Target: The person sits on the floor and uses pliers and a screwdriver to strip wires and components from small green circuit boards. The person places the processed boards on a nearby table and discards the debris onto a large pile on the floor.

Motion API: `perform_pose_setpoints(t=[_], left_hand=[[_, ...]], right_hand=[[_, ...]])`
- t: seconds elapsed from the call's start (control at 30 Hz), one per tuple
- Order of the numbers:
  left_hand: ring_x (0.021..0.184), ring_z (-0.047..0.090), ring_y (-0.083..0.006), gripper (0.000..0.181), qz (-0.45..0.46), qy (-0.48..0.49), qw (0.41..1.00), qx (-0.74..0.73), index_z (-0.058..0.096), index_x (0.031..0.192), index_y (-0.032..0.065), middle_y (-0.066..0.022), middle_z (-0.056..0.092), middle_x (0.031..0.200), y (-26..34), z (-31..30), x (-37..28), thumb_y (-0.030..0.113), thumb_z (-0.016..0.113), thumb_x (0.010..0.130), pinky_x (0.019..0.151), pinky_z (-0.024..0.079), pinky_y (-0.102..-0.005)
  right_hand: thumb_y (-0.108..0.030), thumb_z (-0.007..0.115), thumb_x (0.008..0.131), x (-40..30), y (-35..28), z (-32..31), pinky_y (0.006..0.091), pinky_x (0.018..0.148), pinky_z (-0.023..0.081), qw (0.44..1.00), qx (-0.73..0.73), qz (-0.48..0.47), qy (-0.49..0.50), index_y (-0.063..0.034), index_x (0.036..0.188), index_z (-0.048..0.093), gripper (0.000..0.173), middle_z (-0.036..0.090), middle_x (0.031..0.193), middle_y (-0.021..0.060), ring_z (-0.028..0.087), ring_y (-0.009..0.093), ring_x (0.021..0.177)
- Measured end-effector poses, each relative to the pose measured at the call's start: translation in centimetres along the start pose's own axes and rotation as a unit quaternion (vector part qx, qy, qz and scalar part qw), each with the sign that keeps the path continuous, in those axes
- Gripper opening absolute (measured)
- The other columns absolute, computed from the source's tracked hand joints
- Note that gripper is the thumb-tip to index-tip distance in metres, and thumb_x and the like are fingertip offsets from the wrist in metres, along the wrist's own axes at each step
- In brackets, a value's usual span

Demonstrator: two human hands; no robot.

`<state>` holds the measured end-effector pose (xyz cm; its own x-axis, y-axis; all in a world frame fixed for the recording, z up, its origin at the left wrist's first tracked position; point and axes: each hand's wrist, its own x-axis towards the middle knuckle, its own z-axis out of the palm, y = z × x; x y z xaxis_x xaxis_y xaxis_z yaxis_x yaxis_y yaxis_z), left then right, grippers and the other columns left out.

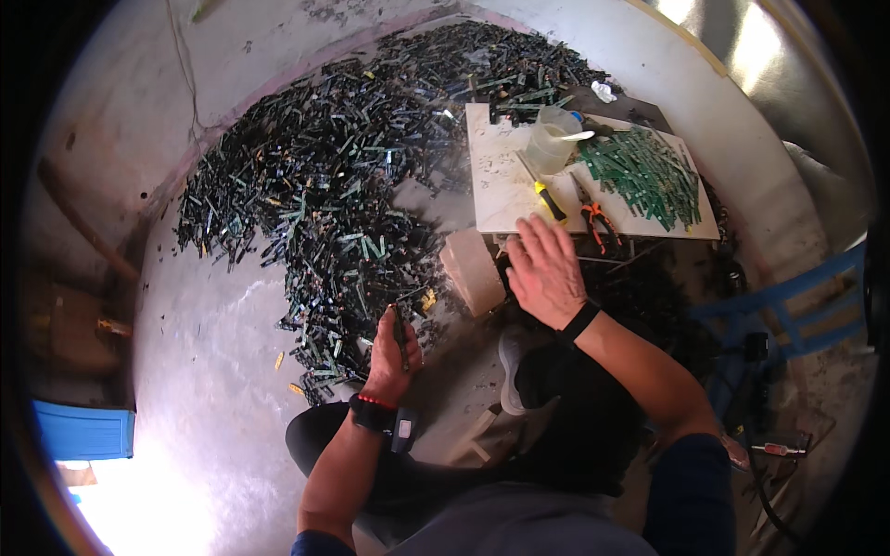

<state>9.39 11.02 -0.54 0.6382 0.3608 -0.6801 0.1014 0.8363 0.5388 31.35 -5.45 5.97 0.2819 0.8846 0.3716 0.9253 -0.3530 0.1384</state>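
Observation:
My left hand [395, 351] is closed around a narrow dark strip [398, 333], which looks like one of the circuit-board pieces. My right hand [546, 271] is spread at the near edge of a white board [500, 201], with nothing seen in it. Just beyond its fingers lies a yellow-and-black handled screwdriver [550, 201]. Beside that are long-nose pliers with orange-and-black handles [596, 217]. A translucent plastic cup [551, 149] with a white utensil [577, 136] across it stands farther back on the board. Green circuit-board strips [650, 174] are heaped at the board's right.
A large pile of dark strips [327, 174] covers the floor to the left and behind. Brown cardboard [480, 271] sits left of my right hand. A blue plastic chair or frame [799, 299] is at right, a blue container [87, 431] at far left.

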Motion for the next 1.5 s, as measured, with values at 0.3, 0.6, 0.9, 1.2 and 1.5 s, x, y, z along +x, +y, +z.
perform_pose_setpoints(t=[0.3, 0.6, 0.9, 1.2, 1.5], left_hand=[[0.043, 0.035, -0.0121, 0.052, 0.038, 0.018, 0.999, 0.017, 0.049, 0.074, 0.0113, 0.0020, 0.037, 0.053, 0.4, 1.4, 0.4, 0.059, 0.047, 0.094, 0.040, 0.027, -0.0252], [0.049, 0.039, -0.0103, 0.049, 0.056, 0.001, 0.994, 0.098, 0.054, 0.077, 0.0109, 0.0015, 0.047, 0.061, 0.2, 0.9, 0.6, 0.055, 0.045, 0.096, 0.045, 0.031, -0.0252], [0.061, 0.042, -0.0078, 0.040, 0.089, 0.009, 0.990, 0.108, 0.056, 0.081, 0.0130, 0.0038, 0.050, 0.071, -0.8, -0.2, 1.4, 0.046, 0.044, 0.100, 0.055, 0.033, -0.0239], [0.054, 0.041, -0.0083, 0.042, 0.063, 0.000, 0.994, 0.095, 0.055, 0.078, 0.0137, 0.0035, 0.050, 0.067, -0.5, 0.6, 1.0, 0.048, 0.044, 0.099, 0.049, 0.030, -0.0242], [0.061, 0.042, -0.0081, 0.036, 0.070, -0.003, 0.992, 0.105, 0.056, 0.085, 0.0140, 0.0042, 0.049, 0.071, -0.9, 0.7, 1.6, 0.046, 0.046, 0.098, 0.054, 0.033, -0.0241]], right_hand=[[-0.017, 0.052, 0.085, 1.0, -8.0, 2.2, 0.0441, 0.112, 0.029, 0.989, -0.006, -0.127, -0.070, 0.0017, 0.109, 0.062, 0.032, 0.056, 0.127, 0.0186, 0.044, 0.032, 0.129], [-0.025, 0.053, 0.085, 2.2, -13.0, 1.7, 0.0513, 0.116, 0.015, 0.946, -0.112, -0.230, -0.198, -0.0048, 0.102, 0.073, 0.033, 0.065, 0.111, 0.0145, 0.049, 0.033, 0.120], [-0.019, 0.053, 0.081, 1.8, -14.0, 2.5, 0.0472, 0.114, 0.023, 0.956, -0.061, -0.203, -0.201, -0.0028, 0.096, 0.071, 0.028, 0.063, 0.095, 0.0144, 0.052, 0.031, 0.109], [-0.018, 0.053, 0.081, 1.9, -13.6, 2.0, 0.0468, 0.113, 0.024, 0.957, -0.044, -0.200, -0.206, -0.0034, 0.099, 0.069, 0.028, 0.061, 0.091, 0.0127, 0.052, 0.029, 0.102], [-0.016, 0.055, 0.081, 1.7, -13.8, 1.9, 0.0409, 0.090, 0.036, 0.947, -0.055, -0.193, -0.249, -0.0045, 0.092, 0.069, 0.021, 0.064, 0.077, 0.0093, 0.058, 0.026, 0.088]])
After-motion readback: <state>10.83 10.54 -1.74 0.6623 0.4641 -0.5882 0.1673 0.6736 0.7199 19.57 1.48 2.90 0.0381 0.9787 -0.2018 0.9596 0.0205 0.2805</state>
